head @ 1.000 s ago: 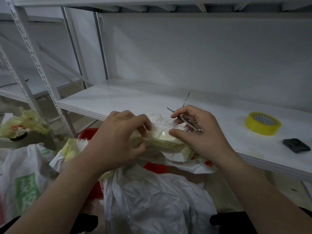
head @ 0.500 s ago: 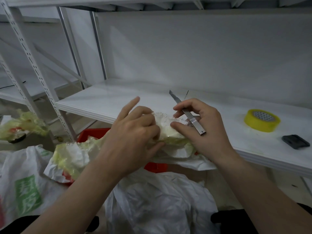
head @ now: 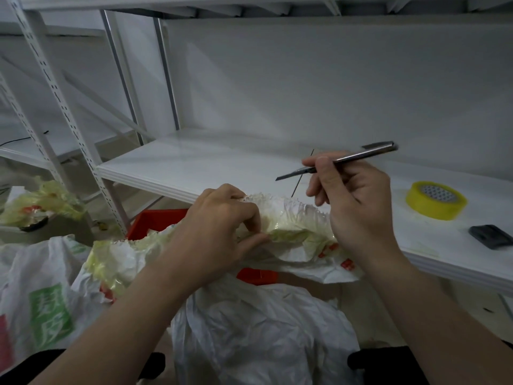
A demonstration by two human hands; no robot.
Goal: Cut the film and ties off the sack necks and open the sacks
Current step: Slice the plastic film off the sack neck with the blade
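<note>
White metal shelving fills the background, with perforated uprights at 10 o'clock and a pale back wall. A white shelf board (head: 222,168) runs across the middle of the view, from 9 o'clock towards 4 o'clock.

At the centre, the bunched sack neck (head: 291,220), wrapped in yellowish clear film with a frayed white edge, is held up just in front of the shelf edge. The left hand (head: 219,232) comes in from 7 o'clock, its fingers curled and its thumb pinching the left end of the neck. The right hand (head: 358,207) comes in from 5 o'clock and grips a slim metal utility knife (head: 337,161) between thumb and curled fingers. The blade points towards 8 o'clock and sits above the neck, apart from it. The heel of this hand overlaps the neck's right end; contact cannot be told.

The crumpled white sack (head: 258,329) hangs below the hands towards 6 o'clock. Behind it, a red crate (head: 155,220) shows under the left wrist.

On the shelf at 3 o'clock lies a roll of yellow tape (head: 436,200), with a small black object (head: 490,236) near it at 4 o'clock.

At 8 o'clock lies another white sack with green print (head: 41,315). At 9 o'clock sits a loose wad of yellowish film (head: 41,201).
</note>
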